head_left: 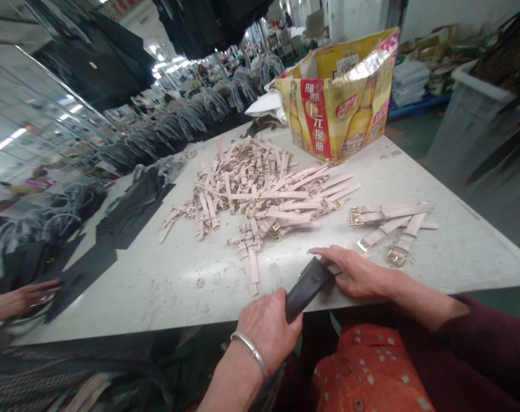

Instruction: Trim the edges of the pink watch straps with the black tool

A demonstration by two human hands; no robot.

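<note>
My left hand (268, 323), with a silver bangle at the wrist, is closed around a dark grey, stubby handheld tool (307, 286); its exact kind is unclear. The tool tilts up to the right over the table's front edge. At its far end is my right hand (358, 272), index finger stretched along the top and thumb below. Something thin and pale sits between those fingers, mostly hidden. Beyond both hands lies a heap of pale pink buckle straps (281, 194). A few separate buckle straps (393, 220) lie to the right, just past my right hand.
A yellow beer carton (339, 109) stands at the back of the white table (157, 297). Dark fabric pieces (131, 209) lie along the left side, where another person's hand (23, 300) rests. A grey bin (466, 131) stands at right; black bags (97, 63) hang overhead.
</note>
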